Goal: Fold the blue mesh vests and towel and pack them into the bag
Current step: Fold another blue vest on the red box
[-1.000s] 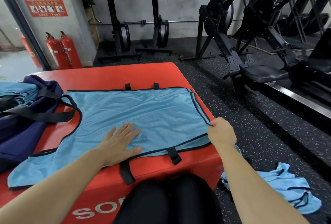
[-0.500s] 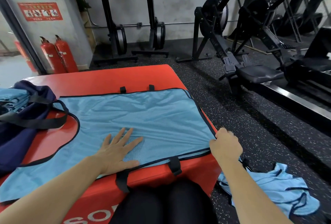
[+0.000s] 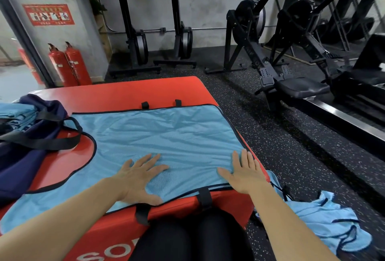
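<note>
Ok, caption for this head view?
Left hand and right hand press blue mesh vest flat on red platform, navy bag beside.

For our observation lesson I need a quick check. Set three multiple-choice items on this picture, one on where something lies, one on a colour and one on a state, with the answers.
1. Where does the navy bag lie?
A. On the floor.
B. On the padded box, left of the spread vest.
C. On a rowing machine seat.

2. What colour is the padded box?
A. Red.
B. Green.
C. Grey.

3. How do the left hand and right hand lie?
A. Both pinch a strap.
B. One lifts the bag.
C. Both lie flat on the vest, fingers straight.

Answers:
1 B, the bag rests on the box top beside the vest's left end.
2 A, its top and front are red.
3 C, both palms press the mesh near the front edge.
</note>
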